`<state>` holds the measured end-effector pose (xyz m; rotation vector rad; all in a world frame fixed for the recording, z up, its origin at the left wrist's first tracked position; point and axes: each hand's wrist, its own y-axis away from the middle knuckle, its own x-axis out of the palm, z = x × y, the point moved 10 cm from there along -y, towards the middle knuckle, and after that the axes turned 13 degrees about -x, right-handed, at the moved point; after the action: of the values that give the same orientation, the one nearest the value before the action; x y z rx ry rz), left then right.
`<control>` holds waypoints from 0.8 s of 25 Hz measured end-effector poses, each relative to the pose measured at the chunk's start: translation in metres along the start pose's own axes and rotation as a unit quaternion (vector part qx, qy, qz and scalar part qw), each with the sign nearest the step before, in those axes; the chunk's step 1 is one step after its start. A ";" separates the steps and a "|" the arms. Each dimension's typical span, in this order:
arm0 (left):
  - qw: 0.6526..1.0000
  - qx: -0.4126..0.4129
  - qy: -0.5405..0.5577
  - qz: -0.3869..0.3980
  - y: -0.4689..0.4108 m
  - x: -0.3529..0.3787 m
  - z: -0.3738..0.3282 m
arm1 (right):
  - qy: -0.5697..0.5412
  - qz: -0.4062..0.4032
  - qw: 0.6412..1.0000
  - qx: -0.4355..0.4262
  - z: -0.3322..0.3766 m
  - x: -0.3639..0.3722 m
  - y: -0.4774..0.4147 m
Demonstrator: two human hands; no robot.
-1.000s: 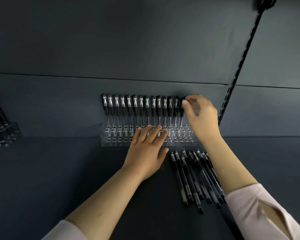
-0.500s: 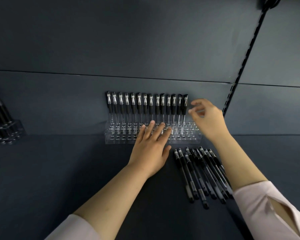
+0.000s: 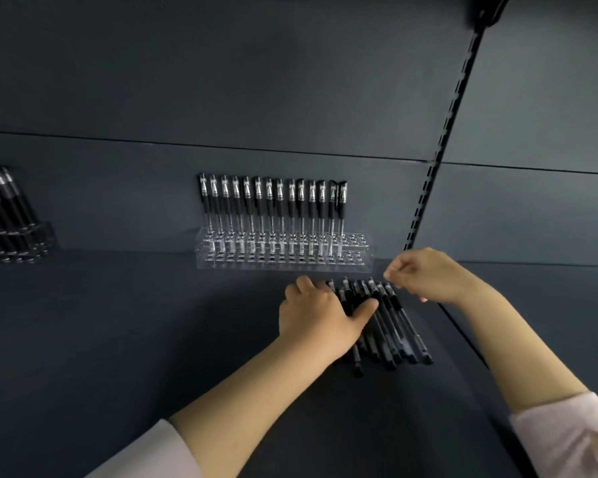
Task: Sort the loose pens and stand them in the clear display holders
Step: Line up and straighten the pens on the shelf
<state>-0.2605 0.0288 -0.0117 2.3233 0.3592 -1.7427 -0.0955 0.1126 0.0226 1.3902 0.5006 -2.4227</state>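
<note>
The fingers [image 3: 304, 282] of the left hand [image 3: 320, 313] lie curled over the top ends of the loose pens [image 3: 390, 322], and the thumb [image 3: 365, 308] presses across several barrels from the right side. So this hand rests on the pile and covers its left part; whether it grips one single pen, I cannot tell. The fingers [image 3: 396, 269] of the right hand [image 3: 428, 274] are bent and drawn together, the tips close to each other like in a loose pinch, just above the caps of the rightmost loose pens. Nothing is visible between these tips, and the hand is a little blurred.

The loose pens are black and lie side by side on the dark shelf [image 3: 118, 339], slightly fanned, with their caps toward the back wall. They are just in front of the right half of the clear display holder [image 3: 283, 260].

This holder stands against the back wall [image 3: 256, 98] of the shelf. In its back row a line of black pens [image 3: 273, 208] stands upright, filling it from the left end almost to the right; a few holes at the right end are empty, and the front rows look empty too.

Far to the left, at the edge of the view, a second clear holder [image 3: 18, 243] carries more dark pens, which lean a little. On the right a slotted metal rail [image 3: 442, 160] runs up the wall. Both forearms come out of pale sleeves [image 3: 567, 439].
</note>
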 end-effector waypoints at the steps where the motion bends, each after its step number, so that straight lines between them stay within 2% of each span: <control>1: 1.000 -0.014 -0.014 0.008 0.001 0.002 -0.003 | -0.008 0.001 1.000 0.000 -0.003 0.005 0.002; 7: 0.991 -0.109 0.024 0.077 -0.004 0.015 -0.007 | -0.090 -0.067 0.994 0.011 -0.019 0.011 0.004; 14: 0.980 -0.151 0.088 0.100 -0.002 0.019 -0.011 | -0.136 -0.074 0.988 0.009 -0.022 0.015 0.004; 20: 0.974 -0.150 0.154 0.067 0.002 0.006 -0.009 | -0.120 -0.062 0.991 0.005 -0.017 0.014 0.005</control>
<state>-0.2499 0.0300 -0.0145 2.3272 0.4682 -1.1747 -0.0872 0.1142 0.0015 1.0795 0.5276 -2.6487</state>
